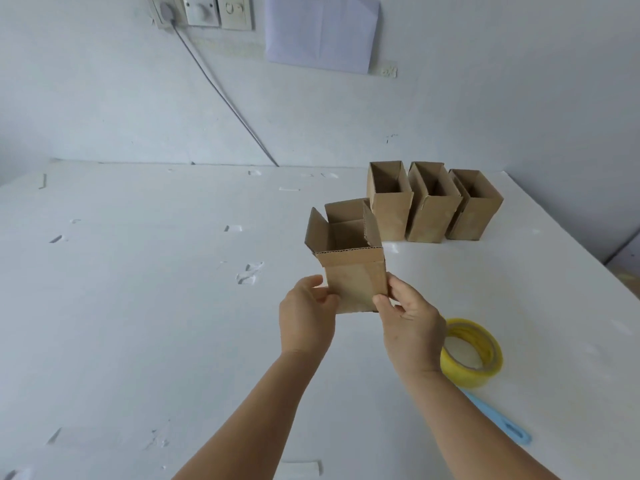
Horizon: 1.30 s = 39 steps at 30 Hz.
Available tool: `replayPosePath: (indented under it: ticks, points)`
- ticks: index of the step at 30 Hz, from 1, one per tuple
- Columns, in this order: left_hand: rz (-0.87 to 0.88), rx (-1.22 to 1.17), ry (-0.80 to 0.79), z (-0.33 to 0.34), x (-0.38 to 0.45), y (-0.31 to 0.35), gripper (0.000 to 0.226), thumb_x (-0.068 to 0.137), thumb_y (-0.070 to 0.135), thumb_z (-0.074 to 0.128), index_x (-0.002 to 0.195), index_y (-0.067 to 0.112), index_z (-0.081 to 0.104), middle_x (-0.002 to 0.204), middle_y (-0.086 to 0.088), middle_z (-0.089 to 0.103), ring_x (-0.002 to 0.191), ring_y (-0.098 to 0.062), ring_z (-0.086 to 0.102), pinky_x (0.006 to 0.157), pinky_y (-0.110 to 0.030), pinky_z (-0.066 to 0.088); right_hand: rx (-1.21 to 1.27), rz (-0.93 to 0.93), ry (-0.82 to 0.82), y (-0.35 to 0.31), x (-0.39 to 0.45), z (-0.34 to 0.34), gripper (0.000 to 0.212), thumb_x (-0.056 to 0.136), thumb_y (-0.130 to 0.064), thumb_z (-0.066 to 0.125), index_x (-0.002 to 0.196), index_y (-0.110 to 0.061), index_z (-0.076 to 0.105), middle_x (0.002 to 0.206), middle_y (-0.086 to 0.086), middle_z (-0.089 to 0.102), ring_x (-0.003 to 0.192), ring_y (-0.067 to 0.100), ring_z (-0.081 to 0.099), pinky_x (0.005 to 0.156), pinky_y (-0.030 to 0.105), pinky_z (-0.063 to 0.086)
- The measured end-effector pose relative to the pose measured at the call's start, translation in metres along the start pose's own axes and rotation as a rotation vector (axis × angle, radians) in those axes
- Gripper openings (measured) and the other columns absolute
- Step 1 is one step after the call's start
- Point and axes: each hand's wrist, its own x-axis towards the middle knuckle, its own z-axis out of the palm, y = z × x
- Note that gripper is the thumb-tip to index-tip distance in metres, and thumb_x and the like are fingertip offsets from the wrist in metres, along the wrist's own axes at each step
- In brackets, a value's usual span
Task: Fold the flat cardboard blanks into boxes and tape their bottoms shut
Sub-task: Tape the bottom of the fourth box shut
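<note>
Above the table point(173, 306), both hands, left point(306, 318) and right point(408, 323), outstretched, gripping the upright box point(353, 278) by its sides.

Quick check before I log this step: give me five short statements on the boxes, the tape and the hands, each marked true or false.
1. Both hands hold one open brown cardboard box above the white table. True: the left hand and right hand grip its lower sides.
2. Five finished boxes stand in the row at the back. False: three brown cardboard boxes stand there, open tops up.
3. The yellow tape roll lies on the table near the right hand. True.
4. The held box's top flaps are folded shut. False: they stand open.
5. The light blue tool is in the left hand. False: it lies on the table near the tape.
</note>
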Motion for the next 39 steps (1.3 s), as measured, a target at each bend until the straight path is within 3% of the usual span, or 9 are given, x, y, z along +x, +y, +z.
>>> replayPosePath:
  ticks: [7, 10, 16, 19, 22, 27, 30, 35, 39]
  points:
    - [0.029, 0.068, 0.036, 0.024, 0.056, 0.005, 0.027, 0.085, 0.008, 0.052, 0.103, 0.020, 0.070, 0.092, 0.010, 0.070, 0.089, -0.010, 0.063, 0.071, -0.017, 0.045, -0.003, 0.072, -0.071, 0.021, 0.056, 0.034, 0.025, 0.084, -0.006, 0.064, 0.107, -0.013, 0.070, 0.096, 0.001, 0.070, 0.082, 0.014, 0.062, 0.066, 0.005, 0.038]
    - [0.013, 0.081, 0.058, 0.037, 0.085, -0.001, 0.026, 0.085, 0.007, 0.053, 0.101, 0.019, 0.068, 0.087, 0.012, 0.066, 0.091, -0.011, 0.063, 0.073, -0.018, 0.043, 0.003, 0.084, -0.107, 0.030, 0.079, 0.055, 0.029, 0.083, -0.002, 0.063, 0.109, -0.012, 0.070, 0.097, 0.002, 0.067, 0.086, 0.018, 0.064, 0.071, 0.013, 0.041]
    - [-0.014, 0.120, 0.062, 0.068, 0.139, -0.022, 0.026, 0.086, 0.005, 0.051, 0.102, 0.017, 0.068, 0.089, 0.011, 0.066, 0.088, -0.008, 0.061, 0.066, -0.009, 0.039, -0.049, 0.116, -0.261, 0.058, 0.113, 0.091, 0.041, 0.090, -0.003, 0.055, 0.130, -0.013, 0.058, 0.119, 0.001, 0.065, 0.108, 0.017, 0.061, 0.090, 0.017, 0.045]
    - [-0.056, 0.125, 0.067, 0.081, 0.159, -0.031, 0.024, 0.088, 0.008, 0.053, 0.104, 0.017, 0.068, 0.095, 0.008, 0.068, 0.091, -0.010, 0.061, 0.067, -0.013, 0.040, -0.074, 0.135, -0.334, 0.071, 0.125, 0.107, 0.046, 0.093, -0.007, 0.052, 0.138, -0.015, 0.049, 0.131, 0.001, 0.060, 0.120, 0.018, 0.056, 0.102, 0.029, 0.044]
    - [-0.060, 0.179, 0.071, 0.095, 0.178, -0.038, 0.023, 0.092, 0.018, 0.053, 0.106, 0.021, 0.070, 0.100, 0.009, 0.070, 0.088, -0.008, 0.059, 0.065, -0.017, 0.038, -0.094, 0.198, -0.407, 0.079, 0.137, 0.119, 0.052, 0.094, -0.009, 0.046, 0.144, -0.022, 0.040, 0.136, -0.003, 0.056, 0.123, 0.017, 0.052, 0.102, 0.027, 0.041]
    - [0.015, 0.260, 0.044, 0.111, 0.212, -0.035, 0.021, 0.095, 0.020, 0.049, 0.089, 0.018, 0.068, 0.079, 0.005, 0.068, 0.068, -0.012, 0.056, 0.053, -0.015, 0.036, -0.092, 0.224, -0.473, 0.080, 0.163, 0.132, 0.060, 0.096, -0.010, 0.045, 0.151, -0.020, 0.020, 0.151, -0.002, 0.035, 0.137, 0.017, 0.038, 0.106, 0.021, 0.032]
    - [0.057, 0.318, 0.003, 0.116, 0.226, -0.034, 0.020, 0.095, 0.012, 0.046, 0.094, 0.017, 0.066, 0.071, 0.004, 0.061, 0.060, -0.010, 0.048, 0.051, -0.019, 0.034, -0.096, 0.230, -0.485, 0.080, 0.179, 0.138, 0.063, 0.096, -0.009, 0.043, 0.152, -0.019, 0.015, 0.155, -0.001, 0.029, 0.139, 0.017, 0.034, 0.106, 0.020, 0.030]
    - [0.114, 0.383, -0.049, 0.123, 0.238, -0.036, 0.023, 0.095, 0.009, 0.042, 0.106, 0.014, 0.062, 0.085, 0.001, 0.061, 0.078, -0.017, 0.051, 0.064, -0.023, 0.034, -0.101, 0.230, -0.486, 0.082, 0.190, 0.144, 0.065, 0.095, -0.008, 0.044, 0.152, -0.018, 0.013, 0.156, 0.000, 0.024, 0.140, 0.019, 0.031, 0.109, 0.025, 0.030]
    - [0.101, 0.360, -0.130, 0.124, 0.238, -0.033, 0.036, 0.093, 0.006, 0.042, 0.124, 0.018, 0.056, 0.113, -0.001, 0.063, 0.105, -0.017, 0.058, 0.082, -0.024, 0.044, -0.091, 0.238, -0.476, 0.084, 0.191, 0.146, 0.068, 0.094, -0.007, 0.045, 0.152, -0.017, 0.012, 0.156, 0.002, 0.024, 0.140, 0.021, 0.031, 0.109, 0.028, 0.032]
